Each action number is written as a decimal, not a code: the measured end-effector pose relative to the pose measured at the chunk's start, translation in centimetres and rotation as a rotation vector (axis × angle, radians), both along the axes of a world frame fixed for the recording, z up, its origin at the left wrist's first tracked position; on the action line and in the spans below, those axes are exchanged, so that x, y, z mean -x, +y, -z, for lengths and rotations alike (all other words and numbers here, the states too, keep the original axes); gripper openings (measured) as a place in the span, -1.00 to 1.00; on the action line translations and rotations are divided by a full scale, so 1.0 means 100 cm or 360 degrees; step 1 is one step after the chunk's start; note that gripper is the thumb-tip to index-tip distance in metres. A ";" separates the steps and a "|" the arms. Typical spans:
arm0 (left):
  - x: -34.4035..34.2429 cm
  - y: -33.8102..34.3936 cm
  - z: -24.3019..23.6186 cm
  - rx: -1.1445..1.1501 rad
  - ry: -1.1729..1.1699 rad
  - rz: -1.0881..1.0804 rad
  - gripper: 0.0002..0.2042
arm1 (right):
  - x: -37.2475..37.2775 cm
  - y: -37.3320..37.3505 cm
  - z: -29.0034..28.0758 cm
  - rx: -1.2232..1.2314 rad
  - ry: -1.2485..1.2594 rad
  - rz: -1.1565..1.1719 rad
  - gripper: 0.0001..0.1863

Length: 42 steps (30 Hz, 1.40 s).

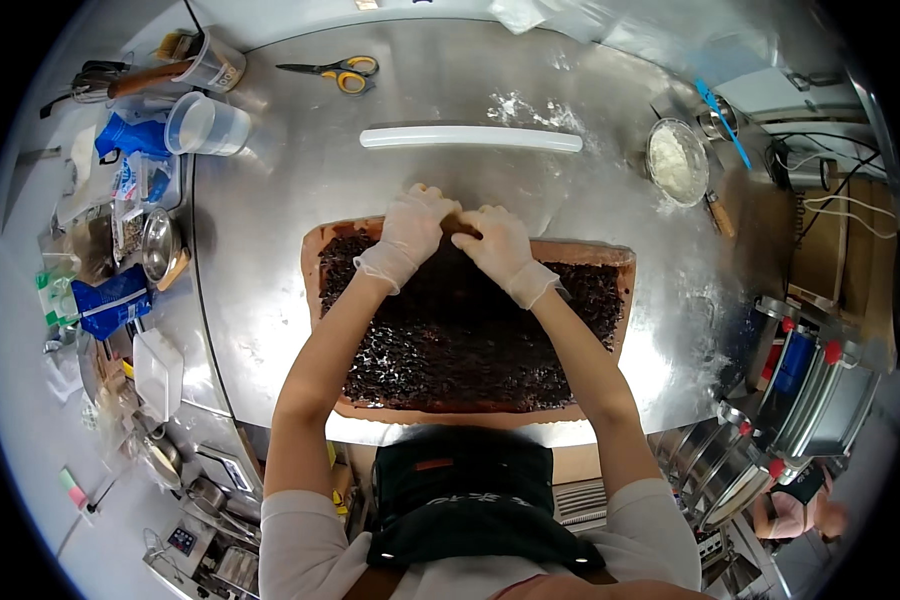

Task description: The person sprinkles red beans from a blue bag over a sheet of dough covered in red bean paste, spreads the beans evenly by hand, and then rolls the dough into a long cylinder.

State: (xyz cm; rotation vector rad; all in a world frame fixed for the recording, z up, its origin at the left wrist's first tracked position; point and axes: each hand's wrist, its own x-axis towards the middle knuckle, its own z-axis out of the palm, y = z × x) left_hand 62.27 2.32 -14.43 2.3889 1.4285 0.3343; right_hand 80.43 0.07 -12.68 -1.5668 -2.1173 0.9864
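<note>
A wide brown dough sheet lies flat on the steel table in front of me. A dark, glossy chopped filling covers most of it, leaving a plain border. Both my hands wear clear plastic gloves and meet at the middle of the sheet's far edge. My left hand has its fingers curled over that edge. Close beside it, my right hand pinches the same edge with thumb and fingers. The bit of dough between the fingertips is mostly hidden by the gloves.
Beyond the sheet lies a white rolling pin, with scissors farther left. A bowl of white powder stands at the right, near a blue spatula. Plastic tubs and blue packets crowd the left side. Machinery stands at the right.
</note>
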 end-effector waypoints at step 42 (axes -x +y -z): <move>0.162 -0.025 -0.059 0.1372 -0.1109 -0.0534 -0.61 | 0.123 -0.011 0.003 -0.0112 0.0323 -0.0454 -0.54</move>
